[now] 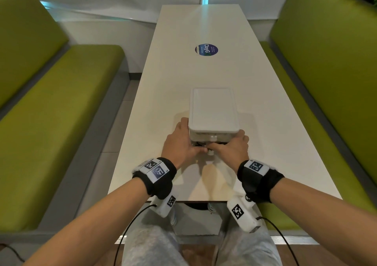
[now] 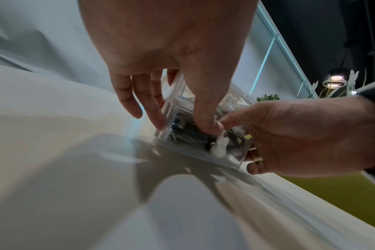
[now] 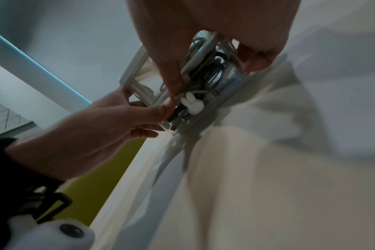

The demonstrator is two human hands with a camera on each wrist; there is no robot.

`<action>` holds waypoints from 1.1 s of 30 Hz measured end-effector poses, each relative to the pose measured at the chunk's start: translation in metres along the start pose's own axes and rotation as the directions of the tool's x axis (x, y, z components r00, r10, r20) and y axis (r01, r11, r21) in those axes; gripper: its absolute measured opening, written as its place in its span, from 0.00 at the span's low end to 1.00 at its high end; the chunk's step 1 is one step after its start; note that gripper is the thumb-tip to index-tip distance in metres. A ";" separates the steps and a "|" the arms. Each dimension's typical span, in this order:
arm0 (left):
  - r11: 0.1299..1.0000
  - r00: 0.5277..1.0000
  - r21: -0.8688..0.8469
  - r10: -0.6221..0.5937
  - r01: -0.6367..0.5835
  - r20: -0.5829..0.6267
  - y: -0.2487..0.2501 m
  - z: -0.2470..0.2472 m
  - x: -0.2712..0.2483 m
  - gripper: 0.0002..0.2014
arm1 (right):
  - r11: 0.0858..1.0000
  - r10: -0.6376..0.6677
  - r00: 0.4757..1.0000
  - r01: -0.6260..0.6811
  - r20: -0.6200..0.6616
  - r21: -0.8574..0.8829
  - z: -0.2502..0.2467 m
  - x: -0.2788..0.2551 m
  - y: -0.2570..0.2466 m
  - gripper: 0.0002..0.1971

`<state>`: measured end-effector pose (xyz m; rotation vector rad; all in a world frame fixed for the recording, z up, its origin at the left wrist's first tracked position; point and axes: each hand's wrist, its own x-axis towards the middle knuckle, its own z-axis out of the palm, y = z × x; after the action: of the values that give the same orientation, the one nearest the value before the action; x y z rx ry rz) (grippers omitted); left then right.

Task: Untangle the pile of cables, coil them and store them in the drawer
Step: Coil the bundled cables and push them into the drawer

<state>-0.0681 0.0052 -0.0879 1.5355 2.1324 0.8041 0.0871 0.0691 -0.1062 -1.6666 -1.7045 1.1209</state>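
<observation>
A small white drawer unit (image 1: 213, 110) stands on the table near me. Its clear lower drawer (image 2: 195, 153) is pulled out a little and holds several coiled dark and white cables (image 3: 206, 74). A white rabbit-shaped knob (image 3: 192, 103) sits on the drawer front. My left hand (image 1: 186, 138) holds the drawer's left front corner, fingers down the side and thumb on the front. My right hand (image 1: 228, 142) grips the right front corner the same way. Both thumbs meet just above the knob (image 2: 219, 147). The upper drawer's knob (image 1: 213, 137) shows under the lid.
The long white table (image 1: 183, 82) carries a round blue sticker (image 1: 206, 50) further back. Green benches (image 1: 61, 112) run along both sides. The table's near edge (image 1: 183, 201) is just below my wrists, with my knees under it.
</observation>
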 end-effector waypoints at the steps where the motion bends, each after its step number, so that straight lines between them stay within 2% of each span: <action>1: 1.000 1.000 0.003 0.000 0.000 -0.002 0.000 0.000 0.000 0.42 | 1.000 -0.012 1.000 0.012 0.019 -0.003 -0.001 0.001 0.001 0.45; 9: 1.000 1.000 0.025 0.006 -0.006 -0.008 0.005 0.003 -0.005 0.40 | 0.997 0.067 0.997 -0.068 -0.035 -0.038 -0.002 -0.002 -0.005 0.40; 13: 0.999 1.000 0.039 0.011 -0.011 -0.008 0.005 0.002 -0.004 0.40 | 0.998 0.050 0.999 -0.049 0.021 -0.035 -0.006 0.000 -0.003 0.38; 16: 0.999 1.000 0.047 0.009 -0.009 -0.013 0.006 0.002 -0.004 0.38 | 1.000 0.022 0.994 -0.020 0.109 -0.022 -0.014 0.002 0.002 0.34; 21: 1.000 1.000 0.024 0.003 -0.002 -0.021 0.005 0.002 -0.003 0.37 | 0.992 -0.069 0.979 0.088 0.194 -0.090 -0.034 0.000 0.008 0.40; 23: 1.000 1.000 0.003 0.006 -0.006 -0.023 0.005 0.003 -0.003 0.36 | 0.993 -0.080 0.976 0.096 0.204 -0.066 -0.037 0.002 0.008 0.40; 27: 1.000 1.000 -0.007 0.004 -0.005 -0.016 0.006 0.003 -0.003 0.36 | 0.996 -0.085 0.975 0.087 0.206 -0.003 -0.038 0.003 0.006 0.33; 30: 0.999 0.999 -0.023 -0.028 0.029 0.030 0.008 0.001 0.000 0.39 | 0.994 -0.105 0.974 0.109 0.200 -0.010 -0.037 0.003 0.006 0.33; 33: 0.997 0.997 -0.047 -0.064 0.066 0.041 0.010 0.001 0.000 0.34 | 0.994 -0.111 0.966 0.111 0.233 0.009 -0.039 0.003 0.007 0.33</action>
<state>-0.0598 0.0075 -0.0824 1.4386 2.1074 0.7913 0.1230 0.0793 -0.0917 -1.4681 -1.9195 1.3014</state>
